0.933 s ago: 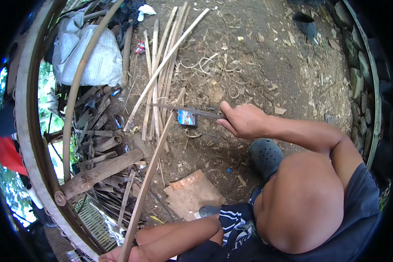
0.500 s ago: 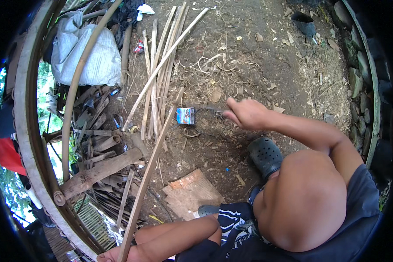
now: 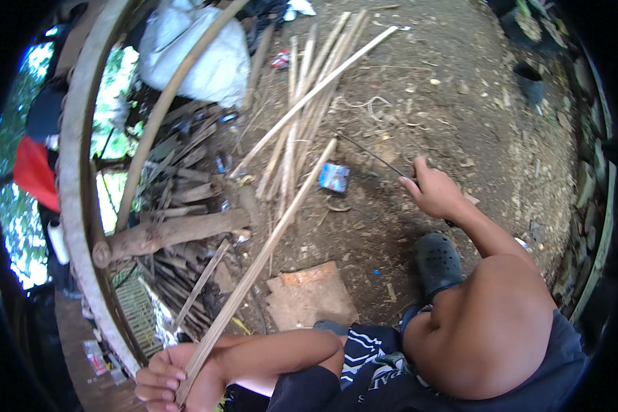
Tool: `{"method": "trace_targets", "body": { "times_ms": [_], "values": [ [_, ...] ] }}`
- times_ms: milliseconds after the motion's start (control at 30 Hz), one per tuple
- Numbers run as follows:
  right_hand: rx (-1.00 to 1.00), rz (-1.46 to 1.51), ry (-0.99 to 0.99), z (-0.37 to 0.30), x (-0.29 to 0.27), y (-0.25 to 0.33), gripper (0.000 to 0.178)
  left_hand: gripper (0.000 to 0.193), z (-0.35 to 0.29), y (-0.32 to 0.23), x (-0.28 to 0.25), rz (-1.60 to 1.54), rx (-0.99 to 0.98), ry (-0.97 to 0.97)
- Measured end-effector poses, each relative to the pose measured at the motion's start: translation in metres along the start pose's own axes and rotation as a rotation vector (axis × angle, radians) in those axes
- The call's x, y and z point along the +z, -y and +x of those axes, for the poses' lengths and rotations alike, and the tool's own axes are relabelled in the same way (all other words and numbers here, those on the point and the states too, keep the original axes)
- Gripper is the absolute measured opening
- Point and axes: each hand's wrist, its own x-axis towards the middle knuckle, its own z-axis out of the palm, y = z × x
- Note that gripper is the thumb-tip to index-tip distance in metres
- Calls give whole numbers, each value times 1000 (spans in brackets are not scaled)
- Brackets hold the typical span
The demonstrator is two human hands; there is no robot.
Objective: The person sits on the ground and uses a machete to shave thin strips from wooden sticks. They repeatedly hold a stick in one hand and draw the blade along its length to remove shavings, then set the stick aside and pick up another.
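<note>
In my left hand (image 3: 175, 378), low at the left, is the near end of a long pale wooden strip (image 3: 261, 257), with fingers wrapped round it. The strip slants up and away to the right, its far end over the ground beside a small blue box (image 3: 334, 177). My right hand (image 3: 432, 189) is closed on a long, thin, dark knife (image 3: 374, 154), seen nearly edge-on. Its blade points away to the left, toward the strip's far end. Beyond the box several more strips (image 3: 316, 96) lie in a loose bundle on the dirt.
A white sack (image 3: 196, 58) and a pile of split wood (image 3: 178, 230) are at the left, behind a curved pole (image 3: 151, 120). A flat cardboard piece (image 3: 312, 299) lies near my feet. Stones (image 3: 587, 189) line the right edge. A dark pot (image 3: 529, 82) stands far right.
The view has shifted, so the scene sits farther right. My left hand and the strip's near end show more fully. The knife, blurred before, now shows clearly, angled away to the left.
</note>
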Motion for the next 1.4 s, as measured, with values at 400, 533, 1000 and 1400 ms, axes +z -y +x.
{"method": "trace_targets", "body": {
  "times_ms": [400, 533, 1000, 1400],
  "values": [
    [-717, 213, 98, -57, -1, 112, 41, 54, -20, -3, 53, 209, 173, -206],
    [-529, 205, 14, -48, 1, 97, 46, 54, -24, -5, 74, 302, 165, -279],
    [-607, 100, 38, -34, -2, 69, 40, 46, -33, 1, 82, -175, 221, -18],
    [-483, 154, -10, -30, 8, 59, 36, 47, -39, -6, 99, -8, 200, -101]
  ]
}}
